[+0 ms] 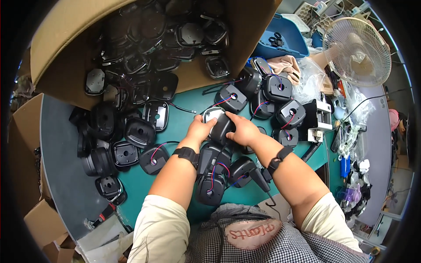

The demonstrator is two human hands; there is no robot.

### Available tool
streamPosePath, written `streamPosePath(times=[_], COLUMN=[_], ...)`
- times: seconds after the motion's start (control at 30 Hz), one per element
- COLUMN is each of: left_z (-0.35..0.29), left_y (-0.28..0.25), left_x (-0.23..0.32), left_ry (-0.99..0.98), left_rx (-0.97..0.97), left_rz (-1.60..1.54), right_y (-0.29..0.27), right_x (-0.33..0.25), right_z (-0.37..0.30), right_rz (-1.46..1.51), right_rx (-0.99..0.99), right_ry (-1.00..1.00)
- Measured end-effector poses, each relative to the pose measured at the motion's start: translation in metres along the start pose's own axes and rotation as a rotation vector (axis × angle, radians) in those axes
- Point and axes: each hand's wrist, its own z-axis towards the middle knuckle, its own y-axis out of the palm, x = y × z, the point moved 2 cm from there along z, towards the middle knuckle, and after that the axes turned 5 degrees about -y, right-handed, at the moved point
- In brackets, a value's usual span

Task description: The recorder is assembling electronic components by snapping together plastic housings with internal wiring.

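My left hand (200, 130) and my right hand (244, 130) are both closed on a rounded black plastic housing (222, 130), which is tilted between them. A pale, shiny face shows at its upper left, under my left thumb. My right fingers wrap its right side. Just below lie more black housings, one (209, 189) with red and blue wires coming from its round centre hole. To the lower right, a black handle-like piece with a cord (260, 179) rests against another housing (241, 171).
A large cardboard box (193, 79) full of similar parts lies tipped on the green table (144, 187). Several black housings (140, 132) crowd the left, and wired ones (277, 89) the right. Farther right are a blue bin (285, 33), a black-and-white device (319, 120) and a fan (357, 52).
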Motion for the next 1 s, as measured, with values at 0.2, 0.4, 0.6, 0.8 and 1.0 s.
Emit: streamPosePath(times=[0.2, 0.4, 0.6, 0.8, 1.0], left_z=[-0.04, -0.115, -0.171, -0.24, -0.277], left_y=[-0.023, -0.035, -0.029, 0.013, 0.111], left_x=[0.017, 0.048, 0.05, 0.061, 0.042], left_ry=[0.187, 0.179, 0.38, 0.609, 0.519], left_rx=[-0.013, -0.201, -0.094, 0.064, -0.172], left_rz=[-0.133, -0.537, -0.464, -0.011, -0.072], right_y=[-0.02, -0.042, -0.077, -0.092, -0.094], right_x=[-0.011, -0.028, -0.035, 0.003, 0.068], right_z=[-0.015, -0.057, -0.106, -0.156, -0.235], right_rz=[0.2, 0.584, 0.783, 1.153, 1.029], right_rx=[0.054, 0.11, 0.056, 0.078, -0.057], right_ry=[-0.228, -0.307, -0.315, -0.461, -0.562])
